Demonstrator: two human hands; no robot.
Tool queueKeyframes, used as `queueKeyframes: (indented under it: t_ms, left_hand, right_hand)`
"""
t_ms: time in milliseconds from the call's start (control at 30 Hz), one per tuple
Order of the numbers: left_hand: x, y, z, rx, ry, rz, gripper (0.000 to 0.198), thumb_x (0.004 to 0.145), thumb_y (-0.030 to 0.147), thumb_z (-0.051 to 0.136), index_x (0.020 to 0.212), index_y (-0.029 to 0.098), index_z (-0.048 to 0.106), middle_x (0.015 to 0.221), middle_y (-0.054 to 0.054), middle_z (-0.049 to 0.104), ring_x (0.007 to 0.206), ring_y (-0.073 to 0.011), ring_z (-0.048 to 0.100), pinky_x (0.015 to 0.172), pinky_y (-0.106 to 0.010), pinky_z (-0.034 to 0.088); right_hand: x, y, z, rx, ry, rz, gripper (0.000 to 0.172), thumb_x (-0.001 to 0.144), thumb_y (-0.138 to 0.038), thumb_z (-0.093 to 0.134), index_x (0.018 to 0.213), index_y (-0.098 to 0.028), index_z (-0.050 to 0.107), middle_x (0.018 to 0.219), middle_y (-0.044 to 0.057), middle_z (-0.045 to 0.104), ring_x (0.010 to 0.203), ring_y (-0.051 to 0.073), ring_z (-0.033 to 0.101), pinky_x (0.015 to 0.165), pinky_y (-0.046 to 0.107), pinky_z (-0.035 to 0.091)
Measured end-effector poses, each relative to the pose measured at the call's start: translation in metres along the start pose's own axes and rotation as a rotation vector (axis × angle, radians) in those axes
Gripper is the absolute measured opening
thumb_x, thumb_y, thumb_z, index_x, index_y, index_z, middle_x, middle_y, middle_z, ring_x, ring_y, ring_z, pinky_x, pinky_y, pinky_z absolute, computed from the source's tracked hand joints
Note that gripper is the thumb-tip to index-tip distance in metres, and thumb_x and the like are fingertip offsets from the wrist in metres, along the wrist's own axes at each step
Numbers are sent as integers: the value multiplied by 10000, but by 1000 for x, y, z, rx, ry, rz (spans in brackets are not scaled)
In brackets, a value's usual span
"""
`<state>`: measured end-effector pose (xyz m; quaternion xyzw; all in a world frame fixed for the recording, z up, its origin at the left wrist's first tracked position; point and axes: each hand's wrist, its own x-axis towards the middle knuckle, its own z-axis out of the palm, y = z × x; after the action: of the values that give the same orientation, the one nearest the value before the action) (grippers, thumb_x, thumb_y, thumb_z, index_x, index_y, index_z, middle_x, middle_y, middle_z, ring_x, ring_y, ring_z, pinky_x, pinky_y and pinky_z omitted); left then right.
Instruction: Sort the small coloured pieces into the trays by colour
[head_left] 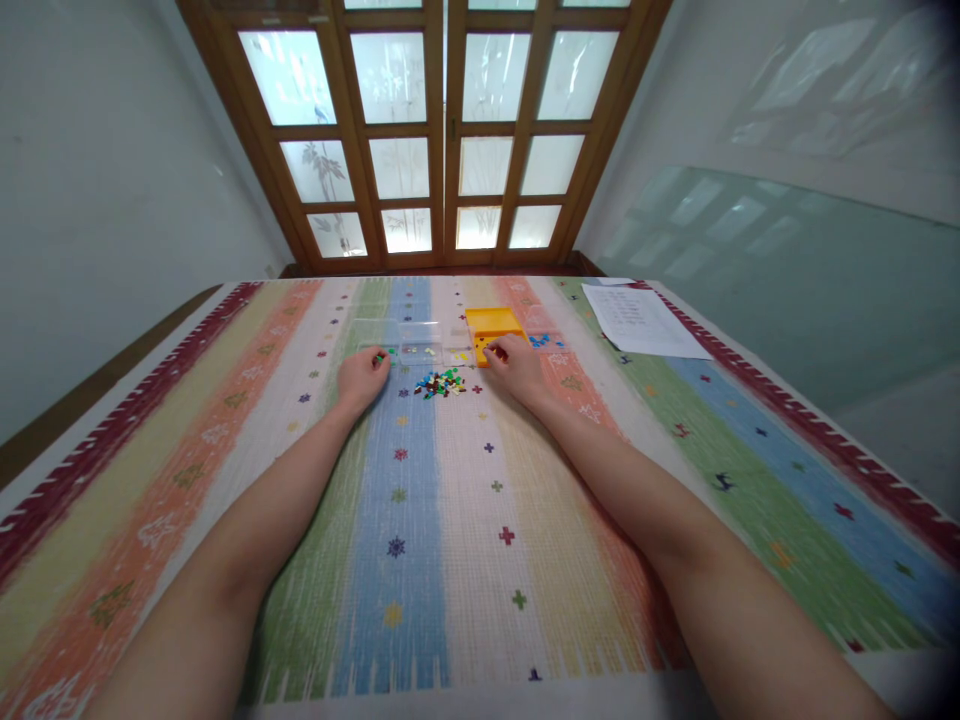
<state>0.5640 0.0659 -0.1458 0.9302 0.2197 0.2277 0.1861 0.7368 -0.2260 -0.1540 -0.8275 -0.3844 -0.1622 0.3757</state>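
Cloth printed with stripes spread beneath a pair of bare hands at work among small coloured pieces. At left, the left hand rested at the near edge of a clear box, with green pieces showing beside it; its fingers were curled narrow, and whether they gripped a piece could not be told. Next to it, a second clear box contained a few pale pieces. Nearer the camera, between the two hands, a mixed pile of blue, green, yellow, white and dark pieces lay loose on the cloth, apart from both hands. Yellow pieces sat just beyond the pile, apparently in another clear container. To their right stood an open orange-yellow box with a few dark pieces inside. The right hand reached over its near side, fingers drawn close together; any piece between them was too small to confirm. Blue pieces lay just past that hand, and a sheet of paper lay farther right. The work appeared only partly done: small single-colour groups were in place, while the pile remained unsorted.
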Motion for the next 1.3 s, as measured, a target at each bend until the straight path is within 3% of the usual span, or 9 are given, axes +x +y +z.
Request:
queueKeyframes:
  t_ms: [233,500,633,800,933,1067,1300]
  left_hand:
    - [-1,1,1,11,-24,27,261,942,347,570,1032,218,778,818,-48,732,759,-225,626,673,-305,354]
    - [0,-3,3,5,-35,55,282,944,351,564,1066,219,782,813,-43,728,755,-224,630,669,-309,355]
    - [0,-2,3,5,-45,51,312,947,355,561,1111,222,789,830,-44,739,763,-224,638,678,-309,377]
    - [-1,-1,2,-4,-54,64,327,954,363,551,1123,218,791,852,-50,747,778,-223,643,704,-308,403]
    - [-1,0,2,-8,-53,66,331,957,364,545,1124,219,792,831,-47,739,776,-223,642,708,-308,409]
    - [-1,1,1,-13,-54,72,326,956,360,544,1112,220,794,836,-44,741,769,-220,637,705,-309,404]
    - [-3,4,1,-10,-77,59,336,964,369,532,1122,223,790,841,-47,745,768,-221,635,700,-307,397]
  right_hand:
    - [4,16,-4,-89,59,172,181,977,-310,599,898,-194,713,930,85,724,842,236,616,756,349,420]
    - [1,7,-5,-130,57,206,239,1014,-308,534,994,-194,743,1037,115,759,913,267,656,782,364,445]
    - [0,2,-3,-85,-22,102,226,1013,-287,547,1028,-194,753,1044,108,768,929,260,670,820,363,469]
    - [-5,-4,2,25,-269,-149,199,1020,-264,576,1072,-218,762,1084,77,776,1001,235,690,882,328,483]
    - [-9,-9,4,22,-409,-265,200,1004,-201,589,1086,-231,769,1083,65,776,995,221,691,878,308,477]
    - [-10,-14,3,-23,-496,-315,194,995,-179,595,1061,-231,770,1070,70,764,961,215,678,840,295,464]
    - [-11,-22,-2,-29,-517,-288,212,955,-154,586,1045,-235,759,1051,63,747,951,220,662,834,304,453]
